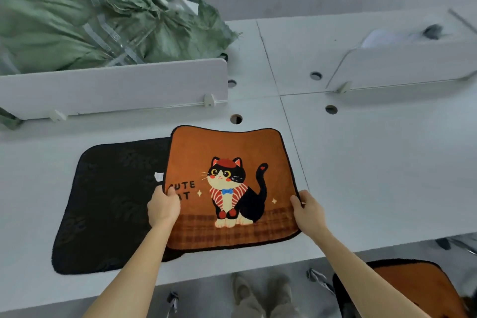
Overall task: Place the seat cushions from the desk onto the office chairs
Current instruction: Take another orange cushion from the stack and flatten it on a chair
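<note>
An orange seat cushion [229,188] with a black-and-white cat picture sits over the white desk [374,162], its left edge overlapping a black cushion [108,204] that lies face down. My left hand [164,206] grips the orange cushion's left edge, thumb on top. At its right edge my right hand [307,208] grips it the same way. Another orange cushion [418,286] lies on an office chair at the lower right, below the desk's front edge.
White divider panels [113,85] stand across the desk behind the cushions, with cable holes [236,119] between them. A big green woven sack [103,13] lies beyond the left divider. My feet [258,292] show on the floor under the desk edge.
</note>
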`<state>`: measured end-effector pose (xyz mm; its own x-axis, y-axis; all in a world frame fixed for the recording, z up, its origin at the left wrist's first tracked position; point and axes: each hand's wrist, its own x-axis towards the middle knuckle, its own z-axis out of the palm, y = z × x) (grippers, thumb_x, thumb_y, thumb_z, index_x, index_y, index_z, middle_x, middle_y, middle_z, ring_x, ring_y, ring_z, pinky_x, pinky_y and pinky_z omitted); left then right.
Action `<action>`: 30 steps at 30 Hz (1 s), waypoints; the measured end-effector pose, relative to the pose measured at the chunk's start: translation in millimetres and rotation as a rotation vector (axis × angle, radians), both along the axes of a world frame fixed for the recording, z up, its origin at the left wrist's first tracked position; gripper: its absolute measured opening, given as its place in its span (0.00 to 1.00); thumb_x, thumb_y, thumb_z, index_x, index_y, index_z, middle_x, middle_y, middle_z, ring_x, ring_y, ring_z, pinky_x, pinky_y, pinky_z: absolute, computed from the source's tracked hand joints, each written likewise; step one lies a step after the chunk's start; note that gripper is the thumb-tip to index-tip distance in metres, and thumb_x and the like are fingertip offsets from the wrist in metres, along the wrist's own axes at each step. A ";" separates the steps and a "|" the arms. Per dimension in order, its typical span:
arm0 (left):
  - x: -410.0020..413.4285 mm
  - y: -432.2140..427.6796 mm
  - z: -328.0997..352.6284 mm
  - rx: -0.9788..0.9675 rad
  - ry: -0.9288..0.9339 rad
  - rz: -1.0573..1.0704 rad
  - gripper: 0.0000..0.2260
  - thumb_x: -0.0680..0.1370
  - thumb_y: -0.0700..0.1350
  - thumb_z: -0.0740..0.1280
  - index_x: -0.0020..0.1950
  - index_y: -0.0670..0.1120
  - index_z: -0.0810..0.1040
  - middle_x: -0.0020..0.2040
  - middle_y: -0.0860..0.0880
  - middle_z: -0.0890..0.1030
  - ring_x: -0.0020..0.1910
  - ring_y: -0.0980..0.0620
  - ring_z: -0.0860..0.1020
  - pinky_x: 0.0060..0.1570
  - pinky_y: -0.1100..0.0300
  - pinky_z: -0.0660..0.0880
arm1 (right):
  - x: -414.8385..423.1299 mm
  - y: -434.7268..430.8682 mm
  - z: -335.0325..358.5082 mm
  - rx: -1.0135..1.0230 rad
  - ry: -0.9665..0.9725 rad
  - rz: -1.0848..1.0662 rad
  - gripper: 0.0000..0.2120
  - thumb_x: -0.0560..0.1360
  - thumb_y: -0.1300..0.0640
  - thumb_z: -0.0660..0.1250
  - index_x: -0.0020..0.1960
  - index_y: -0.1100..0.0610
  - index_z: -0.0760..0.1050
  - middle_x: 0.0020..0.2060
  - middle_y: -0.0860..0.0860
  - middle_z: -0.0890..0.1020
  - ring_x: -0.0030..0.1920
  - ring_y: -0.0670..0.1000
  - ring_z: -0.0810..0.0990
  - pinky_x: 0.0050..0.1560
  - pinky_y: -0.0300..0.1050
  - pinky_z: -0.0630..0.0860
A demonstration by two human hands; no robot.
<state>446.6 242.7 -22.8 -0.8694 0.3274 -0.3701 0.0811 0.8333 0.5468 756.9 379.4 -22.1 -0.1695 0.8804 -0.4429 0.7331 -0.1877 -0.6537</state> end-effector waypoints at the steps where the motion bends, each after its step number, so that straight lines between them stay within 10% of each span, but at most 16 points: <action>1: 8.5 12.1 9.6 0.037 -0.016 -0.010 0.12 0.84 0.48 0.58 0.60 0.43 0.75 0.50 0.45 0.77 0.48 0.44 0.74 0.48 0.50 0.71 | 11.6 0.4 6.7 0.019 0.019 -0.064 0.09 0.84 0.52 0.57 0.53 0.56 0.73 0.44 0.51 0.80 0.41 0.46 0.78 0.36 0.39 0.71; 8: 112.5 117.0 85.4 0.356 -0.189 -0.306 0.13 0.83 0.50 0.59 0.65 0.45 0.70 0.53 0.49 0.75 0.53 0.46 0.73 0.53 0.51 0.70 | 153.0 4.5 72.4 -0.076 0.252 -0.668 0.15 0.78 0.63 0.63 0.62 0.55 0.67 0.44 0.54 0.81 0.43 0.59 0.82 0.46 0.56 0.81; 10: 153.0 140.5 106.2 0.385 -0.212 -0.417 0.11 0.83 0.50 0.59 0.62 0.46 0.71 0.49 0.51 0.75 0.51 0.47 0.73 0.50 0.51 0.69 | 196.3 -8.4 94.8 -0.075 0.277 -0.776 0.09 0.71 0.67 0.63 0.51 0.63 0.71 0.34 0.53 0.75 0.32 0.56 0.72 0.33 0.46 0.70; 14: 279.2 173.1 154.3 0.423 -0.312 -0.700 0.07 0.82 0.48 0.62 0.55 0.45 0.74 0.47 0.50 0.76 0.53 0.45 0.74 0.51 0.51 0.69 | 309.1 -62.6 144.8 -0.022 0.329 -1.000 0.11 0.63 0.69 0.56 0.32 0.54 0.58 0.28 0.50 0.58 0.34 0.51 0.53 0.41 0.50 0.49; 19: 450.4 151.9 207.4 0.457 -0.433 -0.997 0.05 0.81 0.44 0.63 0.53 0.45 0.77 0.51 0.46 0.79 0.51 0.44 0.76 0.51 0.51 0.70 | 453.9 -168.5 191.2 0.123 0.427 -1.298 0.25 0.62 0.67 0.59 0.59 0.59 0.72 0.36 0.52 0.67 0.34 0.53 0.61 0.37 0.48 0.50; 23: 592.8 90.6 244.0 0.440 -0.529 -1.155 0.07 0.80 0.44 0.61 0.46 0.42 0.75 0.45 0.47 0.78 0.44 0.46 0.76 0.46 0.52 0.71 | 569.1 -279.9 221.7 0.362 0.433 -1.442 0.21 0.57 0.57 0.59 0.49 0.60 0.74 0.43 0.57 0.73 0.41 0.56 0.69 0.44 0.53 0.66; 30: 777.8 -23.7 301.3 0.476 -0.587 -1.263 0.16 0.80 0.48 0.56 0.33 0.46 0.68 0.35 0.47 0.72 0.37 0.46 0.70 0.43 0.53 0.66 | 700.5 -423.3 271.8 0.743 0.196 -1.542 0.18 0.81 0.46 0.58 0.60 0.57 0.76 0.54 0.52 0.78 0.55 0.56 0.75 0.59 0.52 0.71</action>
